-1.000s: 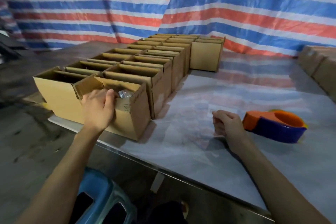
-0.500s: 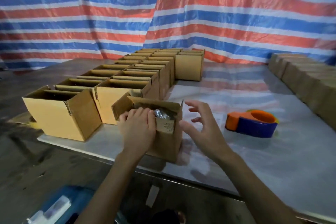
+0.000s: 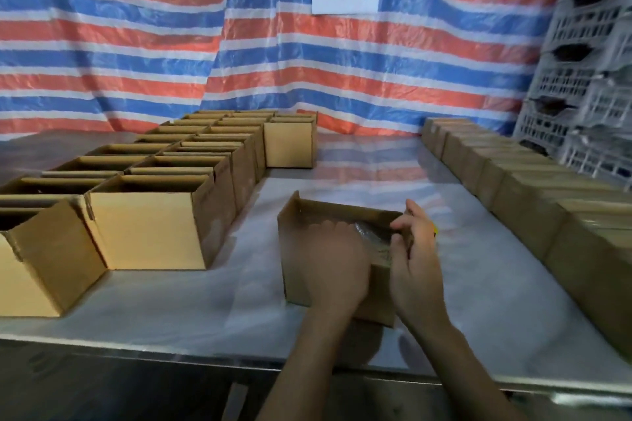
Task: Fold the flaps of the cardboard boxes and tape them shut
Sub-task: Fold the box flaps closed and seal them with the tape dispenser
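While the left hand [image 3: 328, 263] hooks close-set fingers over the near edge of the box [image 3: 297, 270], the right hand [image 3: 415, 267] pinches its right-hand edge. The box stands on the table [image 3: 239, 304].

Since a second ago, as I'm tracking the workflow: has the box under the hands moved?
Yes. The box moved right, out of the rows of open boxes, and now stands apart from them.

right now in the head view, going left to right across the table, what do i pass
open boxes → left hand on the lone box → right hand at its right flap → row of closed boxes → white crates
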